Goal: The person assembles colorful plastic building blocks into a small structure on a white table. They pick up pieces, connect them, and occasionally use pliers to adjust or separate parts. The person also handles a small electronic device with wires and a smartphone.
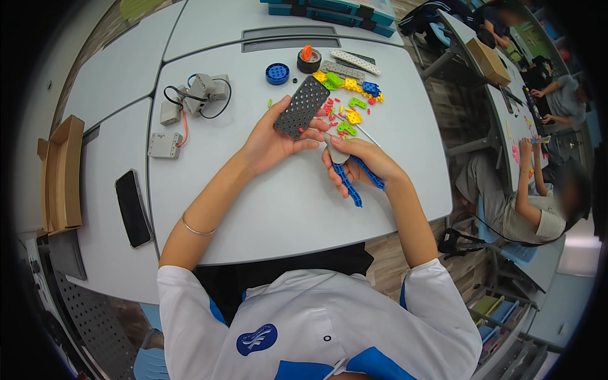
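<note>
My left hand (276,140) grips a dark grey perforated building plate (301,106), tilted above the table. A small red peg (301,130) shows near the plate's lower end. In my right hand (370,163) is a plier-like tool (351,180) with blue handles and a grey head. Its head points toward the plate's lower edge; whether the two touch I cannot tell. Just beyond my hands lie loose red pegs (334,113), green connectors (346,128) and yellow connectors (354,118). A thin light rod (369,135) lies beside my right hand.
Behind the pieces are a blue wheel (277,74), a black tyre (309,61) and perforated beams (354,61). To the left sit wired grey modules (206,88), a phone (133,208) and a cardboard box (63,177). Teal cases (342,18) stand far back. Other people sit at right.
</note>
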A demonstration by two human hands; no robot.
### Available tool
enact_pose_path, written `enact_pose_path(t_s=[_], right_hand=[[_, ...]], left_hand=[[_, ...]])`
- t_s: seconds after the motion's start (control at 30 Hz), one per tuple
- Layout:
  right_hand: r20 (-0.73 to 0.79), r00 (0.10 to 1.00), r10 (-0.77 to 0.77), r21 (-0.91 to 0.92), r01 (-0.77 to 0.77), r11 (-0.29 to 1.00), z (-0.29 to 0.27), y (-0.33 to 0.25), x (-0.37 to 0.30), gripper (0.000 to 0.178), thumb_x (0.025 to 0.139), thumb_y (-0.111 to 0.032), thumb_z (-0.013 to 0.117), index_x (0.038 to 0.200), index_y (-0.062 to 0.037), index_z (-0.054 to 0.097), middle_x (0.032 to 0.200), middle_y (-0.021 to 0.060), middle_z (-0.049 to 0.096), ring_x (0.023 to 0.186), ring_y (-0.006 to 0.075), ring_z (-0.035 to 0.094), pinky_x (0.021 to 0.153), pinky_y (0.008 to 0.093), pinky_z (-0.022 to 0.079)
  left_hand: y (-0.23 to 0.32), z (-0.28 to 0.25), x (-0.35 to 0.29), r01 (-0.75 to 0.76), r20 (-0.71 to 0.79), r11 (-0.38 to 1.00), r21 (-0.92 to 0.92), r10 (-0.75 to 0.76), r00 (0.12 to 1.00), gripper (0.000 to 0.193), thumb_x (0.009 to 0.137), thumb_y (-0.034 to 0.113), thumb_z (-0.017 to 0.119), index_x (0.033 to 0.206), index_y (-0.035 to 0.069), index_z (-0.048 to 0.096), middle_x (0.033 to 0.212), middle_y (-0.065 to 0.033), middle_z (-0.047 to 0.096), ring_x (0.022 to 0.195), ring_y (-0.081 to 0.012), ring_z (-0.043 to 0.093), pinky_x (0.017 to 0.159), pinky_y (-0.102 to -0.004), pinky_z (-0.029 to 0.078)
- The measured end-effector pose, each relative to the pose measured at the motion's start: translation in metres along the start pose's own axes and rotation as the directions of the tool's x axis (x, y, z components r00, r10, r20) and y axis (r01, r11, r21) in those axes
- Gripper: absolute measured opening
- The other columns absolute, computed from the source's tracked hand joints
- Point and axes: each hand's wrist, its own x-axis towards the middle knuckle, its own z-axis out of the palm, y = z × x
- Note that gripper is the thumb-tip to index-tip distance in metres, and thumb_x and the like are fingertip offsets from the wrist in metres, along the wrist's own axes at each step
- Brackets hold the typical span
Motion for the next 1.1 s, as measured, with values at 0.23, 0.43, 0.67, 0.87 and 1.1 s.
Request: enact_pose_path(t_s=[0.23, 0.43, 0.67, 0.87, 1.1], right_hand=[[0.062, 0.997, 0.039, -0.068, -0.035, 0.997, 0.002, -0.002, -0.002, 0.047, 0.103, -0.045, 0.046, 0.091, -0.0021, 0.06, 0.067, 0.0101, 0.062, 0.052, 0.0191, 0.062, 0.049, 0.032, 0.053], [0.116, 0.991, 0.072, -0.178, -0.051, 0.983, 0.001, -0.007, -0.007, 0.047, 0.104, -0.044, 0.044, 0.092, -0.0012, 0.06, 0.069, 0.0114, 0.063, 0.054, 0.0214, 0.064, 0.05, 0.0317, 0.054], [0.011, 0.999, -0.047, -0.122, 0.047, 0.991, -0.005, -0.009, -0.01, 0.046, 0.103, -0.043, 0.047, 0.093, -0.0004, 0.06, 0.074, 0.0122, 0.064, 0.061, 0.0242, 0.069, 0.056, 0.0333, 0.058], [-0.034, 0.997, -0.069, -0.075, 0.067, 0.995, -0.005, -0.008, -0.007, 0.045, 0.102, -0.043, 0.049, 0.093, -0.0008, 0.06, 0.076, 0.013, 0.064, 0.064, 0.0245, 0.07, 0.059, 0.0336, 0.06], [0.028, 0.999, 0.037, -0.107, -0.034, 0.994, 0.003, 0.005, 0.004, 0.045, 0.103, -0.044, 0.046, 0.091, -0.002, 0.059, 0.074, 0.0123, 0.064, 0.061, 0.023, 0.069, 0.059, 0.0329, 0.06]], left_hand=[[0.001, -0.003, -0.001, 0.032, 0.023, 0.999, -0.042, -0.031, 0.999, 0.067, 0.104, 0.047, 0.032, 0.134, -0.011, 0.047, 0.096, -0.0162, 0.066, 0.085, -0.0216, 0.067, 0.078, -0.031, 0.057], [0.001, -0.01, 0.0, 0.058, 0.098, 0.998, -0.038, -0.054, 0.994, 0.067, 0.104, 0.048, 0.032, 0.133, -0.011, 0.047, 0.093, -0.0159, 0.066, 0.081, -0.021, 0.067, 0.073, -0.03, 0.058], [-0.001, -0.008, 0.002, -0.01, -0.067, 0.984, 0.177, 0.023, 0.997, 0.065, 0.106, 0.047, 0.03, 0.14, -0.007, 0.042, 0.118, -0.0201, 0.063, 0.099, -0.0237, 0.067, 0.089, -0.0347, 0.056], [-0.002, -0.003, 0.001, -0.02, -0.085, 0.988, 0.151, 0.033, 0.996, 0.061, 0.107, 0.046, 0.028, 0.142, -0.003, 0.04, 0.13, -0.0225, 0.058, 0.119, -0.0276, 0.059, 0.1, -0.0396, 0.05], [-0.008, -0.003, 0.0, -0.001, 0.054, 0.973, 0.232, -0.011, 0.998, 0.062, 0.106, 0.047, 0.033, 0.142, -0.002, 0.041, 0.13, -0.0211, 0.058, 0.125, -0.0279, 0.054, 0.108, -0.0426, 0.042]])
